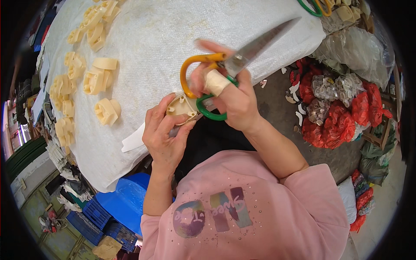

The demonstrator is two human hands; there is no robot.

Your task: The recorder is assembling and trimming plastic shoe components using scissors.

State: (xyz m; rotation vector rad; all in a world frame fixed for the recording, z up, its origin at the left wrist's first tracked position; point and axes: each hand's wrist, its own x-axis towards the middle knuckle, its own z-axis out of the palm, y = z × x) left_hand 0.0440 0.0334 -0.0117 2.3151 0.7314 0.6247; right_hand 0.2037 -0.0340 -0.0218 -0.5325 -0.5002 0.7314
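My left hand point(164, 132) is closed on a cream plastic part point(180, 107), a hollow shell with small round posts inside. My right hand point(236, 97) grips a pair of scissors point(255, 45) with one orange and one green handle loop. The blades point up and to the right, away from the plastic part, and look closed together. A pale wrap point(216, 82) covers one finger of the right hand. The handle loops are right beside the plastic part; whether they touch it I cannot tell. Some right fingers are smeared by motion.
A white woven sheet point(151, 43) covers the work surface. Several cream plastic parts point(107, 111) lie along its left side. Another pair of scissors point(315, 6) is at the top right. Red plastic bags point(333, 128) sit on the floor at right; a blue tub point(123, 199) stands lower left.
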